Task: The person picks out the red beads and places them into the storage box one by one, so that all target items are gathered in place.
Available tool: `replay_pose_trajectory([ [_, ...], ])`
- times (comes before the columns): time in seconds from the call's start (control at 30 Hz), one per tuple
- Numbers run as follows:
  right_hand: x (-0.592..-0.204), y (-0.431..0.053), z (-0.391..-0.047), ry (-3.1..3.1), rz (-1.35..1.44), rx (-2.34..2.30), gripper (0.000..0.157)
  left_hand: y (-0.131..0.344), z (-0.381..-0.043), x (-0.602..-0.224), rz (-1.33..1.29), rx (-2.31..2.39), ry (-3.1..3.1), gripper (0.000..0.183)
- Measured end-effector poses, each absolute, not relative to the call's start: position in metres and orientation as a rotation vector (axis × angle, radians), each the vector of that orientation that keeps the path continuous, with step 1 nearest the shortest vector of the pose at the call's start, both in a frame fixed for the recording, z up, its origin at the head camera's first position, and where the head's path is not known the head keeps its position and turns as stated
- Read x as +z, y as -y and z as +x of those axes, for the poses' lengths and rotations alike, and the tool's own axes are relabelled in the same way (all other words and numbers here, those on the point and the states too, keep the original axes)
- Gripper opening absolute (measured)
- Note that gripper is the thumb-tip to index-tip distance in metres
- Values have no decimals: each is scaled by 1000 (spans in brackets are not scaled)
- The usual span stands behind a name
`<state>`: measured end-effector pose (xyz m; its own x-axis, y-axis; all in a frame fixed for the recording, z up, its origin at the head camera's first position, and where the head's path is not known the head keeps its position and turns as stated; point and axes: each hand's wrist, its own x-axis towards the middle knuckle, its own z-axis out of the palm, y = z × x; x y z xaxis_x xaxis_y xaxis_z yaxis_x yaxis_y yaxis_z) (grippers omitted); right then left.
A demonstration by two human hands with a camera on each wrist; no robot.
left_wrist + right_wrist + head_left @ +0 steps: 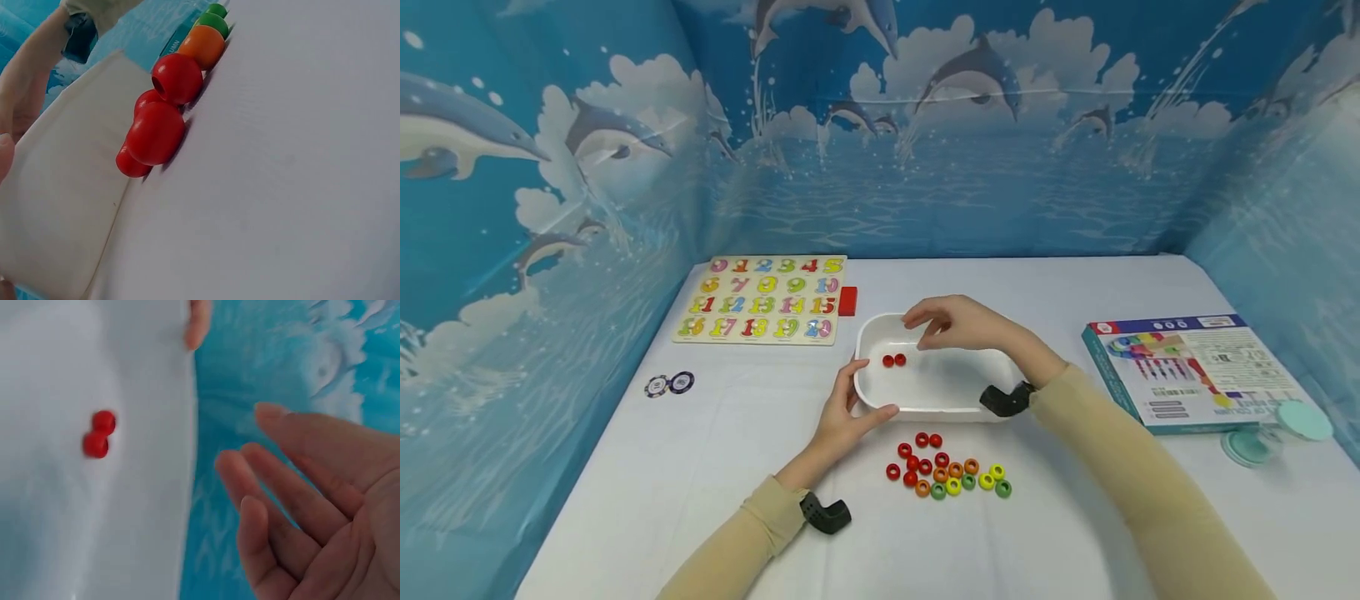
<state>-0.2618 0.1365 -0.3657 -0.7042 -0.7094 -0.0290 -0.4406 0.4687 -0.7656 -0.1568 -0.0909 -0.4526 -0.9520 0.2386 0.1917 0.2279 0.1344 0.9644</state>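
A white plastic tray [951, 387] with rounded corners stands mid-table. My left hand [841, 422] grips its near left corner, thumb along the front rim and fingers at the left side. Two red beads [888, 361] lie side by side inside the tray, and the right wrist view shows them touching. Over the tray's far side hovers my right hand [964, 322], fingers loosely bent; in the right wrist view nothing lies between them. In front of the tray, loose beads [942, 459] in red, orange, yellow and green form a cluster on the table.
A wooden number board [763, 300] lies at the back left beside a red block [847, 301]. Two round chips [681, 382] are at the left. At the right lie a flat toy box [1202, 375] and a small jar with a turquoise lid [1303, 420].
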Motion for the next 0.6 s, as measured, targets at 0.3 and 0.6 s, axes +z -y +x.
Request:
replay_pose_trajectory([
  [0.3, -372, -169, -172, -2255, -1173, -1394, 26, 91, -156, -451, 479, 2032, -2354, 74],
  [0.6, -439, -169, -129, -2345, -1063, -1514, 20, 89, -155, -452, 440, 2002, -2386, 73],
])
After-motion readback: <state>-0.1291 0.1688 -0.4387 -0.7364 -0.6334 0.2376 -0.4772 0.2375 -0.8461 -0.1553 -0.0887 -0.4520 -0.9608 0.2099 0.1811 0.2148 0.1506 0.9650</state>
